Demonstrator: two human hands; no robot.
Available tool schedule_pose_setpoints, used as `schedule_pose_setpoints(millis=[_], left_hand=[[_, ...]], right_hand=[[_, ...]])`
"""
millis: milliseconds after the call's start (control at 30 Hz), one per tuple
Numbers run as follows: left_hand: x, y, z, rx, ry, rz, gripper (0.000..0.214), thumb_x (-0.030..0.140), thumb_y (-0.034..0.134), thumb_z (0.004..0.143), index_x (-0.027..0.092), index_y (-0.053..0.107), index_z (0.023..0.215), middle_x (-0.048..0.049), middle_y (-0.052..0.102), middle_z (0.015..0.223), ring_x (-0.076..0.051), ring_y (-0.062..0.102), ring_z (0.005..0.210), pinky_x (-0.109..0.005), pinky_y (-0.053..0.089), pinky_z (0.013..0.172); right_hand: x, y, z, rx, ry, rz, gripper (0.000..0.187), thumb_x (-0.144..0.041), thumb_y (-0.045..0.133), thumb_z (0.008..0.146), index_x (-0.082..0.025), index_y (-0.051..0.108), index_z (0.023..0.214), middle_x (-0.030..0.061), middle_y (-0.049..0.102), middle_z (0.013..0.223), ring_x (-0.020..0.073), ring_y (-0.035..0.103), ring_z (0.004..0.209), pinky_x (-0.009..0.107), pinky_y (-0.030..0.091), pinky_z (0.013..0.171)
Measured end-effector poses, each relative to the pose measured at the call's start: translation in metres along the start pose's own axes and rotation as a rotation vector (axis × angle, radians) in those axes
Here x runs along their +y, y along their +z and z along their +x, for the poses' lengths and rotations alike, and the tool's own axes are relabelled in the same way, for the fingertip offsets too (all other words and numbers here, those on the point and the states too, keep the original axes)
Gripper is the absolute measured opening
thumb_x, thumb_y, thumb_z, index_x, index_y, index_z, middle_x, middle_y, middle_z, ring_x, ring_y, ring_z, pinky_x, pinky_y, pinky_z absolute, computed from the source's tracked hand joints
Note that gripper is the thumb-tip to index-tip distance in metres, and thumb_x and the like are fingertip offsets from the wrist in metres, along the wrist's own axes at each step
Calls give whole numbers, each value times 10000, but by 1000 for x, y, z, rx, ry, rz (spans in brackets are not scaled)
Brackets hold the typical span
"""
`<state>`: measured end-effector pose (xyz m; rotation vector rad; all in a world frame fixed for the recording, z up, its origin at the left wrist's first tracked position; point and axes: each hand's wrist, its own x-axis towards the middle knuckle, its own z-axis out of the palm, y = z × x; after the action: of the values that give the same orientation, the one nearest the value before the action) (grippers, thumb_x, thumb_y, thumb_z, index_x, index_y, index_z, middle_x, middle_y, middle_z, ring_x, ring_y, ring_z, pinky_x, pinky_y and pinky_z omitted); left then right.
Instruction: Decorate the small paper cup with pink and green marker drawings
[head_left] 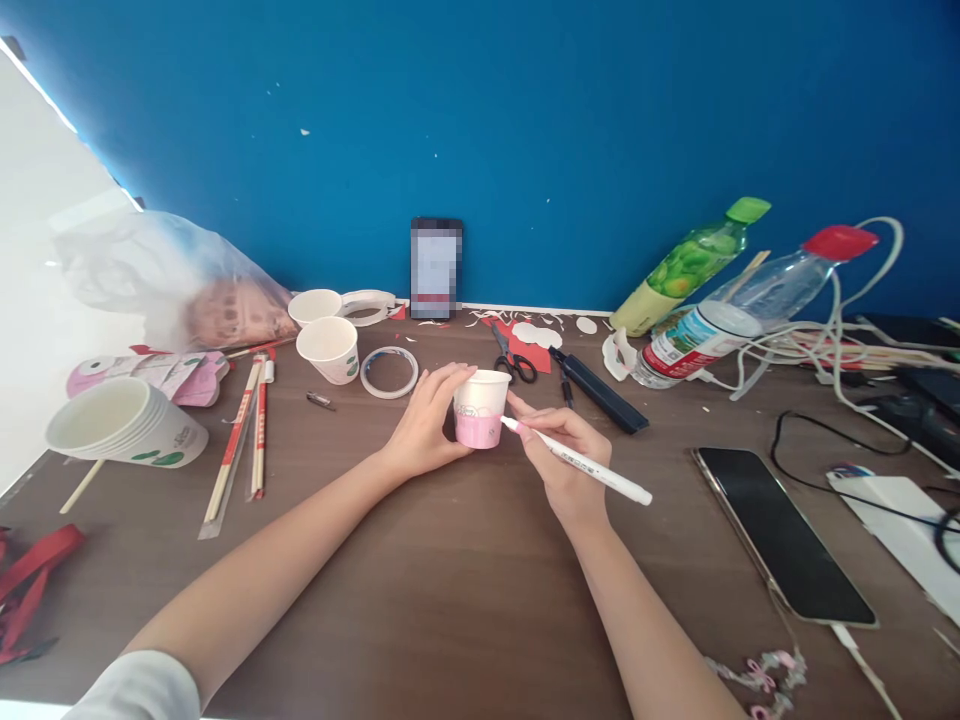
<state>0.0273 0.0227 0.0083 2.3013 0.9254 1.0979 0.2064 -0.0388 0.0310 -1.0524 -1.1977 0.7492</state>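
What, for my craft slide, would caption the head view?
Left hand steadies a paper cup while the right hand holds a white pen to its side on a brown table.

On the table [465,600], a stack of cups [124,425] lies on its side at the left edge, with chopsticks [240,440] just beside it. A plastic bag [172,285] fills the back left corner. Near it stand two cups [330,348] and a tape ring [389,371]. A phone [436,266] leans upright at the back edge, with scissors [512,360] in front of it. Two bottles [686,265] lie tilted towards the back right, among cables [840,330]. A dark phone [780,535] lies flat near the right edge.
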Motion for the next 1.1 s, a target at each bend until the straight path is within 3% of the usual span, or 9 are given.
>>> schedule_pose_setpoints(millis=[400, 1100], left_hand=[[-2, 2, 0, 27, 15, -13, 817, 240, 755, 714, 256, 319, 1405, -161, 424, 1432, -345, 385, 1377, -584, 291, 1135], [-1, 1, 1, 39, 32, 12, 800, 252, 754, 711, 244, 327, 1388, -158, 438, 1432, -328, 407, 1368, -515, 352, 1117]], right_hand=[[-3, 5, 1, 30, -29, -110, 104, -181, 684, 752, -233, 627, 683, 19, 732, 726, 311, 705, 1024, 345, 600, 775], [-1, 6, 3, 97, 17, -70, 121, -192, 690, 745, -221, 597, 673, 8, 703, 738, 294, 727, 977, 351, 594, 787]])
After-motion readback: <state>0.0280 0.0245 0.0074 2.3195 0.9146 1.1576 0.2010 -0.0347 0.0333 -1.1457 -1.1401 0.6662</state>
